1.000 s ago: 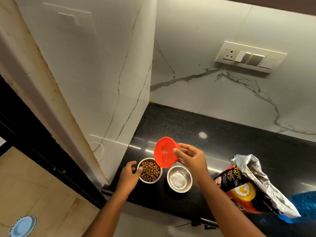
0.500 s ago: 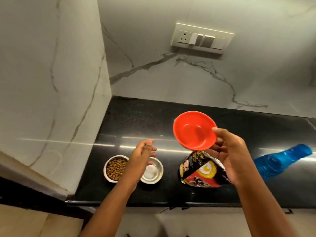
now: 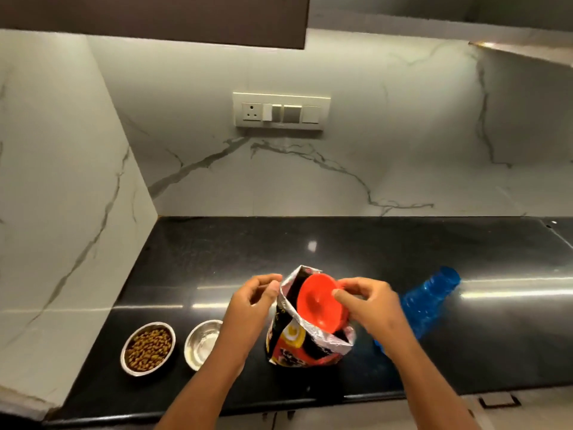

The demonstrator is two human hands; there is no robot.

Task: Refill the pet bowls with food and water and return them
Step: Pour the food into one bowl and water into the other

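The left hand point(image 3: 255, 301) pinches the foil lip of the crinkly red-and-black pet-food bag point(image 3: 305, 342) standing on the black polished stone counter point(image 3: 217, 249), while the right hand point(image 3: 367, 302) grips the rim of the small red plastic scoop bowl point(image 3: 319, 302) tipped into the bag's mouth. The bag looks soft and easily toppled, so holding its lip seems wise. The kibble-filled steel bowl point(image 3: 148, 347) and the empty steel bowl point(image 3: 201, 342) sit near the front edge, a blue plastic bottle point(image 3: 429, 301) lies right, and open room remains behind.
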